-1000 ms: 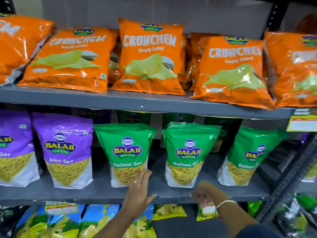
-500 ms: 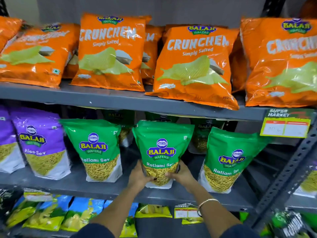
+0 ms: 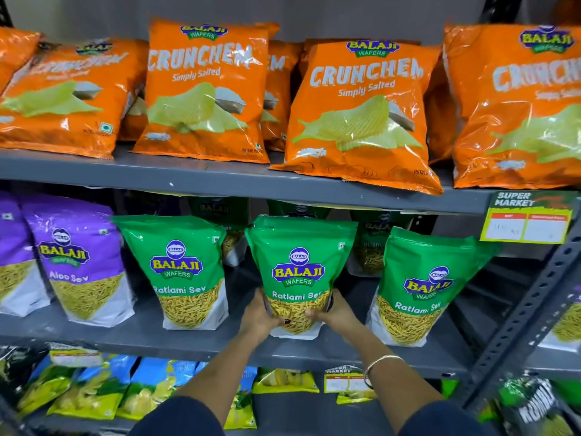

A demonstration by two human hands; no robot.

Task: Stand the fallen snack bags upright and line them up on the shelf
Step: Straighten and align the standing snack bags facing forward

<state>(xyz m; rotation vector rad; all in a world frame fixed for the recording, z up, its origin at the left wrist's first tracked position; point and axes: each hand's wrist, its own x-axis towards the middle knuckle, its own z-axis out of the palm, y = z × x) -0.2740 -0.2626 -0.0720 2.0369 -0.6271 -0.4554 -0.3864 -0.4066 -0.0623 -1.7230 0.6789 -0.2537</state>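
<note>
Shelving of grey metal (image 3: 220, 180) is carrying three tiers of snack bags. Orange glossy Crunchem crisp bags (image 3: 204, 89) are leaning along the top tier. On the middle tier, purple Aloo Sev pouches (image 3: 78, 259) are standing at left and green Ratlami Sev pouches (image 3: 185, 269) at right, yellow sev strands showing through their clear lower panels. Centre green Ratlami Sev pouch (image 3: 298, 265) is standing upright near the front edge, between two matching pouches. Left hand (image 3: 259, 316) and right hand (image 3: 334, 313) are clasping its lower sides, each grip closed on the pouch, thumbs lying across its front. Both forearms are reaching up and forward; a thin metal bangle (image 3: 379, 365) is circling the right wrist.
</note>
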